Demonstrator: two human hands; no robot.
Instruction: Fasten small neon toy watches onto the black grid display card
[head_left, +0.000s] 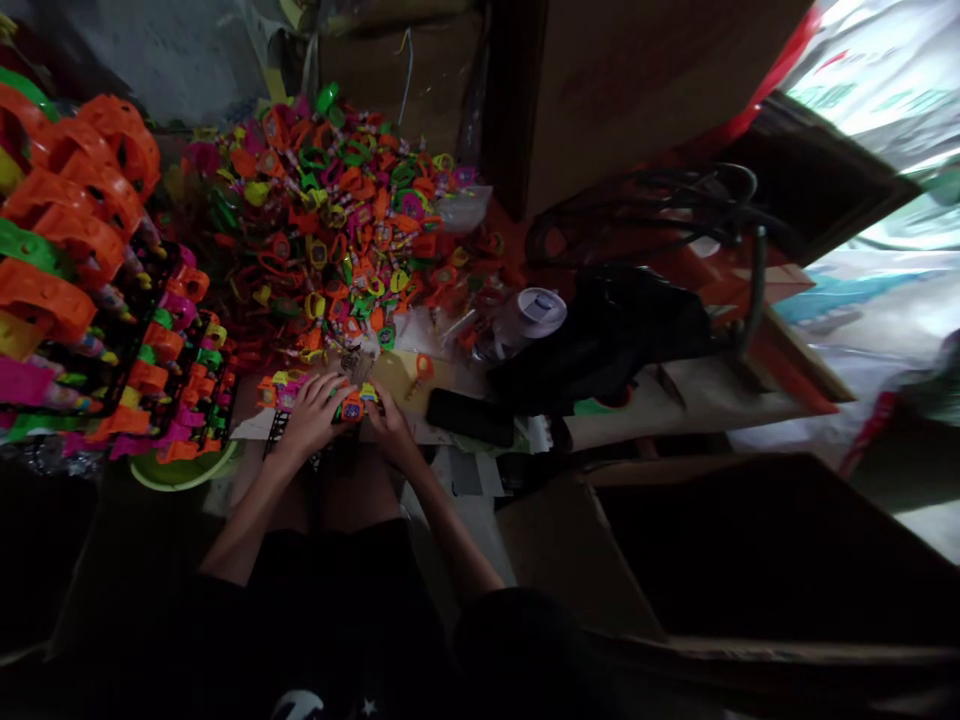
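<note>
A short row of colourful toy watches (285, 391) sits on a black rack (274, 432) close to my lap. My left hand (311, 415) lies over this row, its fingers curled across the watches and the rack's edge. At the row's right end, my right hand (391, 428) pinches a yellow toy watch (369, 392). Between the two hands an orange toy watch (351, 407) shows. The fingertips of both hands are partly hidden and the light is dim. A lone orange toy watch (424, 367) lies to the right of my hands.
A large heap of toy watches (352, 220) covers the table behind my hands. Filled racks (82, 260) are stacked at left above a green basin (180, 470). To the right are a black phone (471, 417), a white cup (536, 312), a black bag (622, 330) and a cardboard box (577, 550).
</note>
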